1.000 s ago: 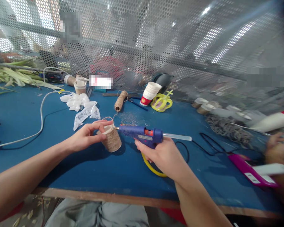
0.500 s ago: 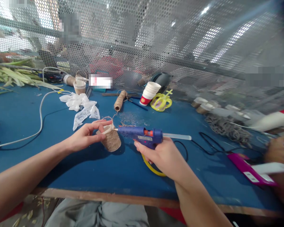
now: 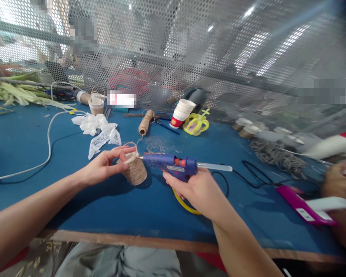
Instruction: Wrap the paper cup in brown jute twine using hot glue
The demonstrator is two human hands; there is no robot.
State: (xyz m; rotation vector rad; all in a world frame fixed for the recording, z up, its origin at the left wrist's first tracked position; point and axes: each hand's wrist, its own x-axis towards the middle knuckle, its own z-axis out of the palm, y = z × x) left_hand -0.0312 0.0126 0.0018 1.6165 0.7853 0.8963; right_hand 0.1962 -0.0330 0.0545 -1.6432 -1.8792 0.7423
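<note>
Twine covers the side of a small paper cup (image 3: pixel 136 171), which leans over the blue table. My left hand (image 3: pixel 111 163) grips this cup by its pale rim, the fingers over the top and the thumb at the near side. In my right hand (image 3: pixel 196 188) is a blue hot glue gun (image 3: pixel 170 165), its nozzle at the cup's rim where a strand of twine lies. A clear glue stick (image 3: pixel 215 166) sticks out of the gun's back. Behind the cup lies a twine spool (image 3: pixel 145 123), its strand running to the cup.
Stacked paper cups (image 3: pixel 182 114) and a yellow crown-shaped piece (image 3: pixel 196 125) stand near the mesh wall. Crumpled white plastic (image 3: pixel 95 125) lies left. At right are grey cord (image 3: pixel 276 154), a magenta power strip (image 3: pixel 305 207) and another person's hand (image 3: pixel 338 181). Yellow tape roll (image 3: pixel 187 206) sits below the gun.
Both hands, the cup and the glue gun hold almost the same position. The view has shifted very slightly.
</note>
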